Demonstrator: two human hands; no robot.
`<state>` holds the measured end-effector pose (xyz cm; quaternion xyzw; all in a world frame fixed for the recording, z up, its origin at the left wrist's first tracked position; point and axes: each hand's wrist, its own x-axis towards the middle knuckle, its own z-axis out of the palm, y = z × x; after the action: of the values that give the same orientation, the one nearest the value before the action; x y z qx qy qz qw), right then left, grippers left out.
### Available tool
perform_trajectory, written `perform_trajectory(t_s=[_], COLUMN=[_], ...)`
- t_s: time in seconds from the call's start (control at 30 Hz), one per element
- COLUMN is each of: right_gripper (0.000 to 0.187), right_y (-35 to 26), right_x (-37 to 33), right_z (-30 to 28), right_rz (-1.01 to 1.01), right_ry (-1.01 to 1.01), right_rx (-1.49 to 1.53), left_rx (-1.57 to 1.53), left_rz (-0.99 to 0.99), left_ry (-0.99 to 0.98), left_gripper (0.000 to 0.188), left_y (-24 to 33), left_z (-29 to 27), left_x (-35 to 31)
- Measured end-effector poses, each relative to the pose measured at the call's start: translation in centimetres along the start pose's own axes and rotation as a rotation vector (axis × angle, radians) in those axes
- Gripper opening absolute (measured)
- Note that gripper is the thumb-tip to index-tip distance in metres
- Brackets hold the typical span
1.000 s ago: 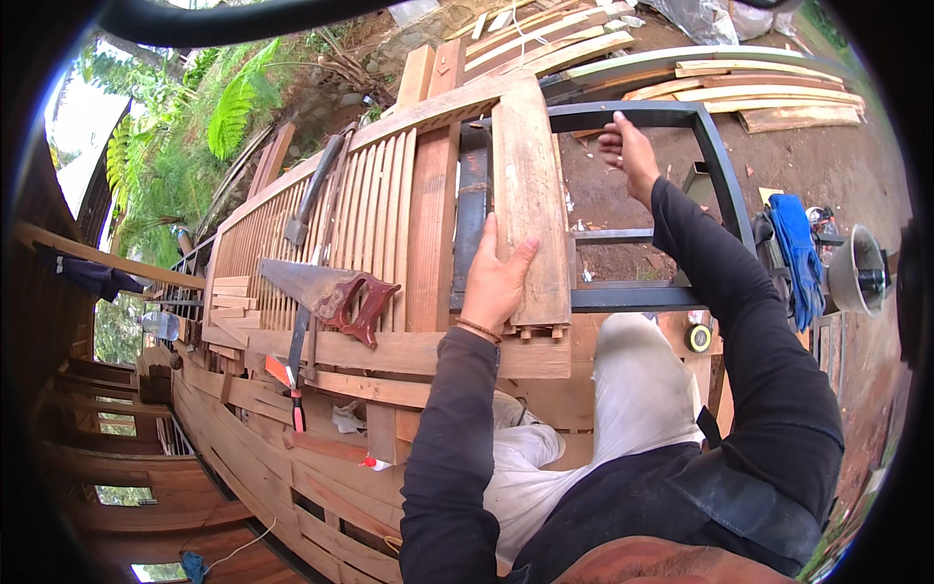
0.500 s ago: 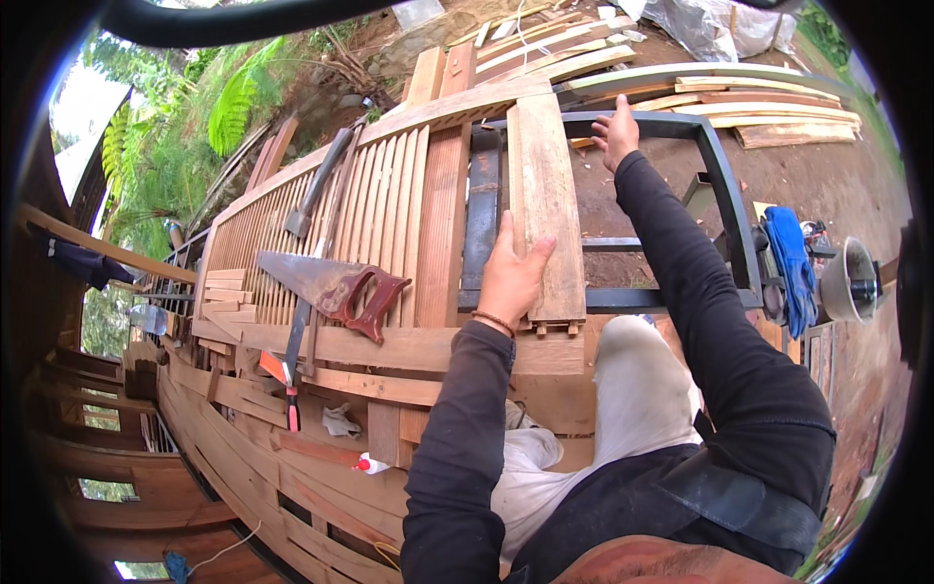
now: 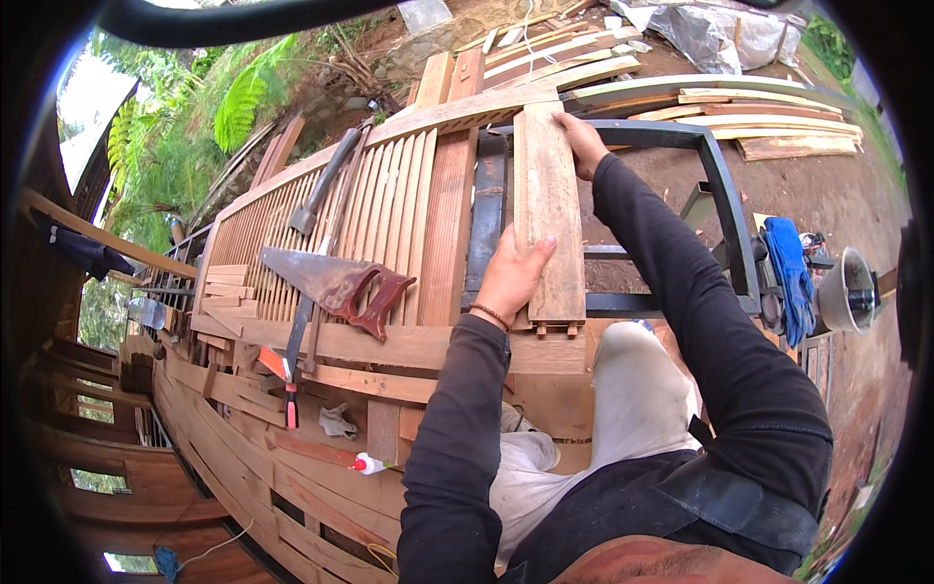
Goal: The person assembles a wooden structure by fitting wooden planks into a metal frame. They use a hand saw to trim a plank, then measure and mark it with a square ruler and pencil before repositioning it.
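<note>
While left hand (image 3: pixel 513 279) and right hand (image 3: pixel 584 146) touch it, the board (image 3: pixel 553 200) lies between.

Ahead of you, a black metal frame (image 3: pixel 728 200) carries a slatted wooden panel (image 3: pixel 428 347), laid across it so the frame's right end shows. Toward your left, on the slats, lies a handsaw (image 3: pixel 331 284) with a reddish-brown handle (a long thin metal bar (image 3: pixel 345 200) runs beneath it). Just behind the saw is a dark-handled hand tool (image 3: pixel 331 176) with a grey head. Short wood strips (image 3: pixel 226 284) sit together at the panel's left end. A narrow blade (image 3: pixel 298 333) crosses the front rail near you. At the panel's right end, you can't tell whether the tenoned board (image 3: pixel 556 224) rests on the rails.
</note>
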<state>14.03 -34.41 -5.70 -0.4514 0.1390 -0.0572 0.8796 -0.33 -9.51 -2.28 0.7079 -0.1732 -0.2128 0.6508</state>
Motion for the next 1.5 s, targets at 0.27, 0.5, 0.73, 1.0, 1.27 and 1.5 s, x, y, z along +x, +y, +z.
perform_trajectory(t_s=[0.27,0.5,0.73,1.0,1.27,1.5], right_gripper=[0.039,0.042,0.1,0.054,0.054,0.05], right_y=[0.3,0.4,-2.7,0.8,0.5,2.1], right_x=[-0.7,-1.0,-2.2,2.7,-1.4,-6.4], right_z=[0.3,0.5,-3.4,-0.5,-0.2,0.1], right_rz=[0.019,-0.008,-0.107,-0.187,0.0,0.063], right_ry=[0.046,0.028,0.227,0.133,0.011,-0.088], right_rx=[0.047,-0.009,-0.099,-0.056,-0.095,0.025], left_rx=[0.135,0.209,0.276,0.091,0.144,0.223], left_rz=[-0.062,-0.134,-0.114,-0.11,-0.104,-0.106], left_ry=[0.032,0.11,0.104,0.027,0.059,0.1], left_gripper=[0.053,0.048,0.06,0.053,0.066,0.066], left_y=[-0.1,-1.0,-1.5,-1.0,-2.0,-1.4], left_z=[0.1,-0.3,-0.7,-0.2,-0.4,-0.4], left_x=[0.6,2.4,2.1,2.2,2.5,2.2])
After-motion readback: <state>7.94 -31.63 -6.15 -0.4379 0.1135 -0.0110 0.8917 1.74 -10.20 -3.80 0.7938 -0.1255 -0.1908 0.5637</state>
